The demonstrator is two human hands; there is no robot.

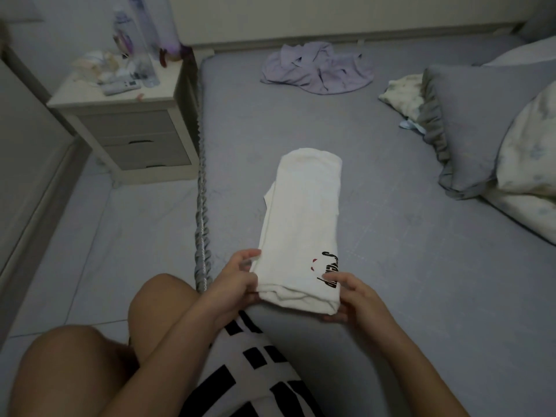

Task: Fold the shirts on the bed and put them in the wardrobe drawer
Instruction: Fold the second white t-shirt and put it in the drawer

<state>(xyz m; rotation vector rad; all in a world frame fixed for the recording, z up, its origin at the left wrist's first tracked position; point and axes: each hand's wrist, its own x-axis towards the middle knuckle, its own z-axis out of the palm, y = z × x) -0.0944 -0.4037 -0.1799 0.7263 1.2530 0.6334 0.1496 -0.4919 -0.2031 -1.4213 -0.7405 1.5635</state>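
Note:
A white shirt (302, 224) with black lettering lies on the grey bed (391, 236), folded into a long narrow strip that runs away from me. My left hand (237, 281) pinches its near left corner. My right hand (349, 299) grips the near right corner, thumb on top by the lettering and fingers underneath. The near end is lifted slightly off the sheet. A crumpled lilac shirt (319, 70) lies unfolded at the far side of the bed.
A cluttered bedside table (129, 127) with drawers stands left of the bed. Grey and floral pillows (481, 130) pile up at the right. My bare knees (90, 356) hang over the bed's near left edge above the tiled floor.

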